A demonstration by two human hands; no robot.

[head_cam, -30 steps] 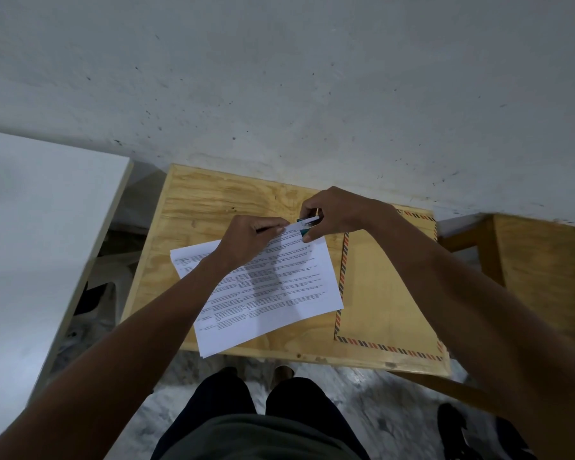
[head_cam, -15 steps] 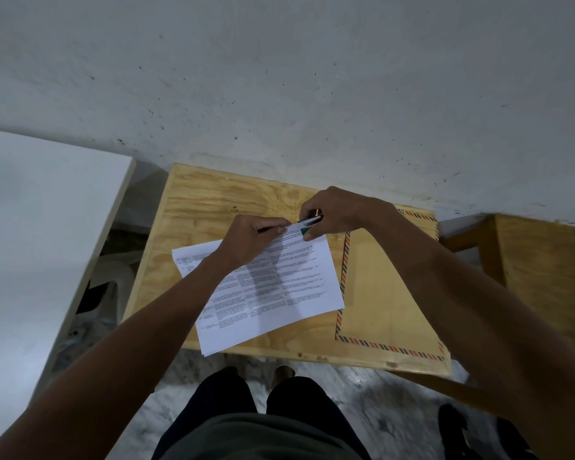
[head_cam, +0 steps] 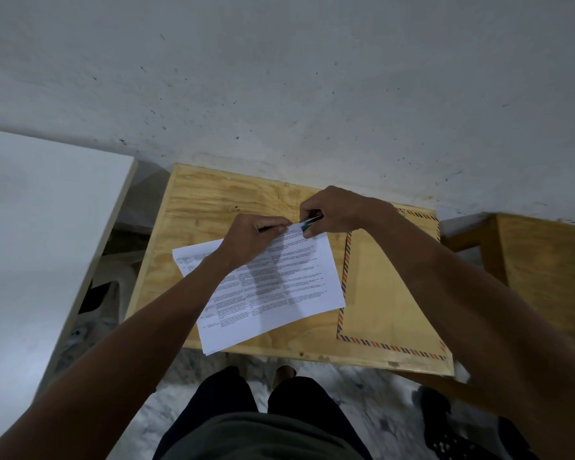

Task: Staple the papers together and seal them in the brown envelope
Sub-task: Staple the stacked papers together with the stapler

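A stack of white printed papers [head_cam: 273,287] lies tilted on the small plywood table [head_cam: 213,200]. My left hand [head_cam: 251,239] pinches the papers' far edge near the top corner. My right hand [head_cam: 332,210] grips a small green and black stapler [head_cam: 309,224] clamped over that same corner. The brown envelope [head_cam: 389,287] with a red and blue striped border lies flat to the right, partly under the papers and my right forearm.
A white tabletop [head_cam: 37,234] stands to the left and another wooden piece [head_cam: 545,260] to the right. A grey wall rises just behind the table. My legs and a marbled floor [head_cam: 180,376] show below the table's front edge.
Almost nothing differs. The stapler in my right hand has shifted slightly at the papers' corner, and both hands stay where they were.
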